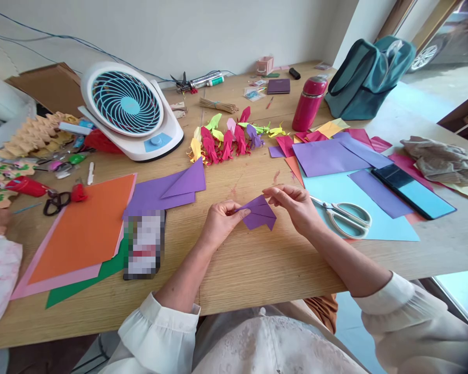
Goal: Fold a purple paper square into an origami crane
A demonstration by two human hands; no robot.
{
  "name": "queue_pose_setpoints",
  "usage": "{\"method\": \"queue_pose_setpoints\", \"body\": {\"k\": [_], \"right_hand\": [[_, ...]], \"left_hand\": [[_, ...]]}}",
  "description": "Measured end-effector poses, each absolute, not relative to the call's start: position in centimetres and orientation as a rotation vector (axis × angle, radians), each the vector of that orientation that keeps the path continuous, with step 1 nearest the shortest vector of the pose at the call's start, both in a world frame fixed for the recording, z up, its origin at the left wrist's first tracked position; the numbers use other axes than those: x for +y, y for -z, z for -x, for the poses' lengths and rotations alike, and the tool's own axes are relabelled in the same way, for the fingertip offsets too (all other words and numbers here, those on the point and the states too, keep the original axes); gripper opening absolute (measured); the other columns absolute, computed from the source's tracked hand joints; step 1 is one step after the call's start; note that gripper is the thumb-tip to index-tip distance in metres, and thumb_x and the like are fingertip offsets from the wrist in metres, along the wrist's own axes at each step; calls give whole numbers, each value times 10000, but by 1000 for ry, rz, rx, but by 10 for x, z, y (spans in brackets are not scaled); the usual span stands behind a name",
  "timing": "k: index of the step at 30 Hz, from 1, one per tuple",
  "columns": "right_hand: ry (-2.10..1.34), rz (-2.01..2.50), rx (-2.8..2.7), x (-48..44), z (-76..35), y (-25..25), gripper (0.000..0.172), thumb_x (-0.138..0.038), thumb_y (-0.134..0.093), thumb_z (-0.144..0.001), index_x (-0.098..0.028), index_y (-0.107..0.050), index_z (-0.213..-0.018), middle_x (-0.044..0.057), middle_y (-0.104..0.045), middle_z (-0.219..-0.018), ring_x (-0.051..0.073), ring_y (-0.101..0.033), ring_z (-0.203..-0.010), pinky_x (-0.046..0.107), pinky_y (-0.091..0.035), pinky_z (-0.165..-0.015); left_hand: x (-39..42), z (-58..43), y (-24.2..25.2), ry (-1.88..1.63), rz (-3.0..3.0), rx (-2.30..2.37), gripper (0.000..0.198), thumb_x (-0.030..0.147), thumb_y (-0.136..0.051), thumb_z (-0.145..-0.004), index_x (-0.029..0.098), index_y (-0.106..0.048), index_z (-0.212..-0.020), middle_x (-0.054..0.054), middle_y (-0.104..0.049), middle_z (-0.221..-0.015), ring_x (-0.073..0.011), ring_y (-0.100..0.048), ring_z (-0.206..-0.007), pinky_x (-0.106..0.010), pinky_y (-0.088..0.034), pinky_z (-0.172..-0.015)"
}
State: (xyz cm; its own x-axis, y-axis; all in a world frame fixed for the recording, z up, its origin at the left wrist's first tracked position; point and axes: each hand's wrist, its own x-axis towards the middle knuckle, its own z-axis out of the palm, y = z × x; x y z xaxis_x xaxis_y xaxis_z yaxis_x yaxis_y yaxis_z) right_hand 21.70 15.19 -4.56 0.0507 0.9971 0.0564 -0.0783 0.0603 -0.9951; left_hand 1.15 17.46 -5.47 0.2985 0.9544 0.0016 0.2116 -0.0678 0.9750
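Note:
A small folded piece of purple paper, with crease lines and a pointed lower corner, is held just over the wooden table. My left hand pinches its left end between thumb and fingers. At the paper's upper right corner, the fingertips of my right hand are pressed together; the hand hides exactly how much they grip. White-handled scissors lie right of my right hand on a light blue sheet. Larger purple sheets, one with a folded flap, lie beyond my left hand.
Folded paper flowers are heaped at mid-table. A white fan stands left of them, a red flask and teal bag right. Orange paper and a phone lie left. Another person's sleeve shows far left.

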Motion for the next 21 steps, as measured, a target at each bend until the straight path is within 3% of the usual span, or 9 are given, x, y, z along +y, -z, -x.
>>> {"method": "queue_pose_setpoints", "body": {"k": [5, 9, 13, 16, 21], "right_hand": [[-1264, 1147, -1242, 151, -212, 46, 387, -559, -769, -750, -175, -724, -747, 11, -647, -659, 134, -526, -604, 268, -406, -557], [-1245, 1194, -1227, 153, -214, 43, 447, -617, -683, -804, -173, -743, -806, 24, -670, -726, 136, -546, -657, 270, -428, -612], [-1261, 1219, -1317, 154, -221, 40, 460, -630, -666, -814, -179, -729, -875, 26, -685, -782, 138, -577, -690, 271, -450, -649], [-1362, 1198, -1440, 154, -224, 42, 419, -599, -716, -785, -181, -692, -806, 4, -642, -675, 134, -546, -609, 271, -411, -570], [-1429, 1199, -1380, 156, -224, 45, 423, -582, -753, -742, -177, -643, -698, -4, -612, -611, 112, -500, -546, 267, -371, -526]], "left_hand": [[172, -15, 53, -850, -1428, 1087, 317, 462, -851, -664, 160, -758, -690, 2, -673, -678, -120, -556, -644, -236, -412, -637], [172, -15, 51, -838, -1314, 1059, 358, 496, -862, -629, 159, -760, -695, -5, -700, -686, -117, -562, -634, -238, -436, -650], [175, -12, 49, -906, -1220, 1132, 385, 514, -867, -601, 155, -743, -664, 13, -646, -592, -83, -474, -549, -216, -383, -550], [177, -10, 48, -928, -1150, 1160, 393, 503, -878, -580, 150, -733, -670, 5, -649, -617, -76, -469, -552, -201, -361, -506], [177, -6, 45, -834, -1132, 1155, 451, 550, -861, -578, 143, -742, -730, -28, -674, -720, -99, -545, -633, -195, -425, -522]]}}
